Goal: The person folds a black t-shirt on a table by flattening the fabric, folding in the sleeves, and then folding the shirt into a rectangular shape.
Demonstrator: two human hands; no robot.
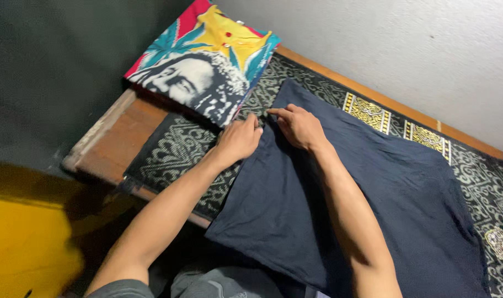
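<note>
Both hands, left hand [239, 138] and right hand [299, 127], pinch the dark blue cloth [351, 204] at its far edge; it spreads beneath the forearms.

Both forearms extended, left hand [239, 139] and right hand [300, 127] close together, fingers seemingly pinching

Item: dark navy cloth garment [367, 193] | State: spread flat, lightly creased, one edge folded over | Position: laid on patterned black-and-white mat, near edge overhanging the front | Far-left corner pinched.
</note>
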